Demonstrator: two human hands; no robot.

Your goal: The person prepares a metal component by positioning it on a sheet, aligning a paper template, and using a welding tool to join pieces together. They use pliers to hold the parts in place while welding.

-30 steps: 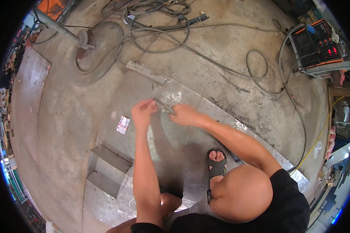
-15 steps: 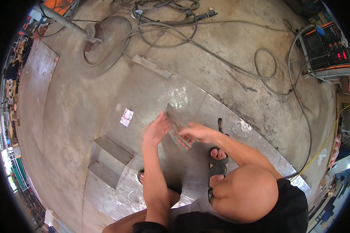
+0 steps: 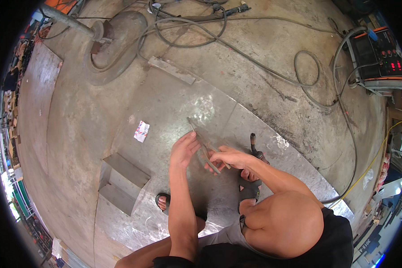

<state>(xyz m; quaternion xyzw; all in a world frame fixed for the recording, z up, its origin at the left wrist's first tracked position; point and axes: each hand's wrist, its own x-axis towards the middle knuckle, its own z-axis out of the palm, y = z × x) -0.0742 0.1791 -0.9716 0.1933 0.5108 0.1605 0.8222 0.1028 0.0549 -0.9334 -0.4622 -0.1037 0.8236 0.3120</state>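
Note:
A thin, long grey metal piece point(image 3: 204, 149) slants between my hands above the steel sheet. It looks like a narrow bar or strip, its exact kind unclear. My right hand point(image 3: 228, 157) is closed round its lower part, and a second narrow end pokes out below these fingers. My left hand point(image 3: 183, 149) has its fingertips against the upper part, fingers fairly straight and pressed together. Close to my right foot lies a black welding torch point(image 3: 254, 147) with a bent neck.
Beneath me is a steel sheet point(image 3: 165, 107). A bent sheet-metal channel point(image 3: 120, 183) lies at left, beside a striped paper point(image 3: 141, 131). Further off are a flat metal bar point(image 3: 171, 70), coiled cables point(image 3: 187, 42), a round-based stand point(image 3: 116, 53) and an orange-black welding machine point(image 3: 377, 58).
Both hands have shifted slightly right and down in the picture, still on the metal piece. My left fingers, spread before, are now closer together against it. The view has tilted a little.

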